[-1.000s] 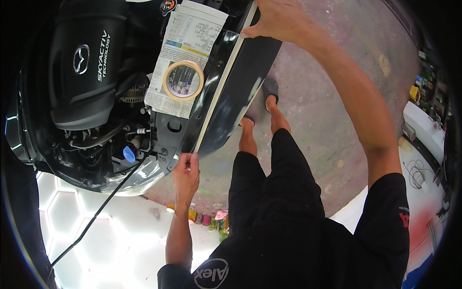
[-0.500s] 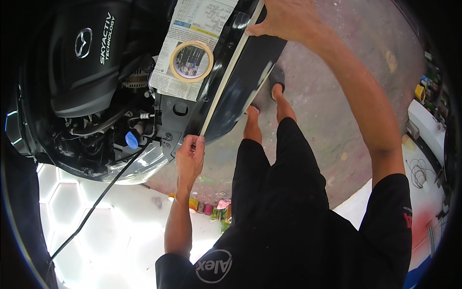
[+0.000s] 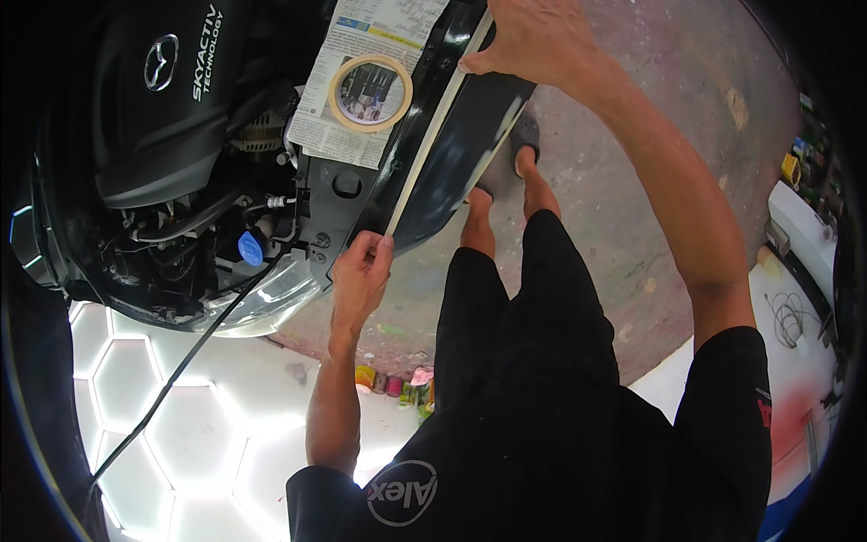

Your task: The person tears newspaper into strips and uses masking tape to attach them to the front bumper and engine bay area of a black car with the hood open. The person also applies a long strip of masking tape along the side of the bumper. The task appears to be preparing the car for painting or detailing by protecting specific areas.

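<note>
A pale strip of masking tape (image 3: 423,164) runs along the top edge of the glossy black front bumper (image 3: 465,149). At its near end, my left hand (image 3: 363,273) is closed, pinching the tape between thumb and fingers. My right hand (image 3: 547,43) lies over the far part of the bumper, its thumb stretched out onto the strip. Its fingertips are partly cut off by the upper edge of the picture. Beside the strip, a roll of masking tape (image 3: 406,98) rests on a folded newspaper (image 3: 336,144) on the front panel of the engine bay.
To the left is the open engine bay with a black engine cover (image 3: 167,117), a blue filler cap (image 3: 250,247) and a thin black prop rod (image 3: 181,369). A clear headlight (image 3: 271,294) sits below. Cans and bottles (image 3: 395,386) line the floor. A white car part (image 3: 799,221) is at far right.
The view has shifted slightly, so the car sits a little higher and to the right. Both hands stay at the tape strip, the left still pinching its end.
</note>
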Motion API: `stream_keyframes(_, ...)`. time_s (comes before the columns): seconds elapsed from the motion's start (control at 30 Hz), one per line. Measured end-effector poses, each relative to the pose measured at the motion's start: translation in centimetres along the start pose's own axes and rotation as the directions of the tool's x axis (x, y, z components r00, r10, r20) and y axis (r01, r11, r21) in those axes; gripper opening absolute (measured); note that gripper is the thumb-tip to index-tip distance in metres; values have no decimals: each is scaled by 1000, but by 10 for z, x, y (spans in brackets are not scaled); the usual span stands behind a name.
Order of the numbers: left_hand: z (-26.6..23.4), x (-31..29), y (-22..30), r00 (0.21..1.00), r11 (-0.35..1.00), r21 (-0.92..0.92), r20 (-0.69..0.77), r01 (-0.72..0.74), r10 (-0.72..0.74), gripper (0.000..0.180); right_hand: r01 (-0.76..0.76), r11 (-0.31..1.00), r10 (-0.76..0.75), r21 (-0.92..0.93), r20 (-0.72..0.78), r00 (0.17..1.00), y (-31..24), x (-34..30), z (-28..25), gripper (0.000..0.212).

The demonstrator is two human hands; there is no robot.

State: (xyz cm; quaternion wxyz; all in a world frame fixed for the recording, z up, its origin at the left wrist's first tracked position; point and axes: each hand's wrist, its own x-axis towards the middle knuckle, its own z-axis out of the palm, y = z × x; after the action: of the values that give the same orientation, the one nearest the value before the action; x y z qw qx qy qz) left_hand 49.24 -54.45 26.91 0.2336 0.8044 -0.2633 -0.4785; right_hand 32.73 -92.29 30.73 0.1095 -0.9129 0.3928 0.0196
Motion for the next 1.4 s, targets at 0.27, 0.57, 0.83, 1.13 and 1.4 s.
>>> stream_keyframes(0.27, -3, 4, -4, 1000, 1000, -17, 8, -12, 12, 25, -23, 1000, 23, -15, -13, 1000, -9, -2, 7, 119)
stream_keyframes(0.57, -3, 2, -2, 998, 1000, -19, 68, 5, -4, 28, -41, 999, 41, -6, -36, 999, -11, -20, 16, 123)
stream_keyframes(0.83, -7, 8, 3, 996, 997, -67, 89, 28, -22, 27, -76, 995, 72, 57, 57, 996, -27, -20, 6, 118)
stream_keyframes(1.13, -7, 9, -1, 999, 997, -82, 43, -16, 20, 28, 304, 948, -258, 95, -329, 908, -29, -60, 87, 23)
stream_keyframes(1.4, -9, 10, 1, 999, 995, -96, 41, -3, 7, 30, 486, 861, -421, 148, -327, 846, -42, -84, 91, 25)
